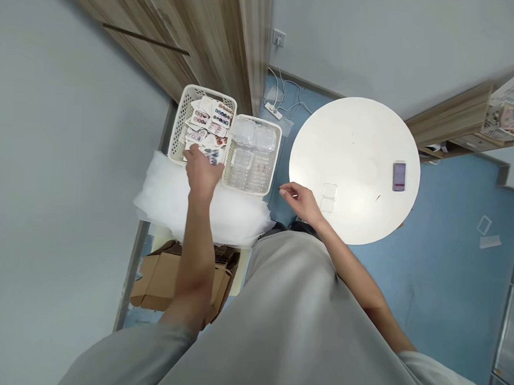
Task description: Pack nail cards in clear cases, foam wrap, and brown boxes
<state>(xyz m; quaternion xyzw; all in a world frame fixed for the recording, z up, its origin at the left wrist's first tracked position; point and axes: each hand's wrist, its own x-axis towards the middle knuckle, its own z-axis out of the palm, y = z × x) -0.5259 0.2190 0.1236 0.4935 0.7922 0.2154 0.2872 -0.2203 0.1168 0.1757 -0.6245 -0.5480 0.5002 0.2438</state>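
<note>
My left hand [203, 172] reaches over the near side of a white basket [175, 128], thumb and fingers spread around a card with dark teal pieces [212, 155]. Whether it touches the card is unclear. Many white cards [196, 135] bearing rows of small coloured pieces, possibly press-on nails, lie heaped in that basket. My right hand [303, 202] hovers by the left edge of the round white table [359, 123], fingers curled in together. A tiny dark speck shows at its fingertips, too small to name. Beside it on the table lies an opened clear plastic case [328, 197].
A second white basket [278, 145] holds stacked clear plastic cases [252, 164]. Both baskets stand by white wrapped padding [166, 193], above cardboard boxes [160, 279]. A phone [399, 176] and a small dark sliver [378, 197] lie on the table. A power strip [273, 110] with cables is on the floor.
</note>
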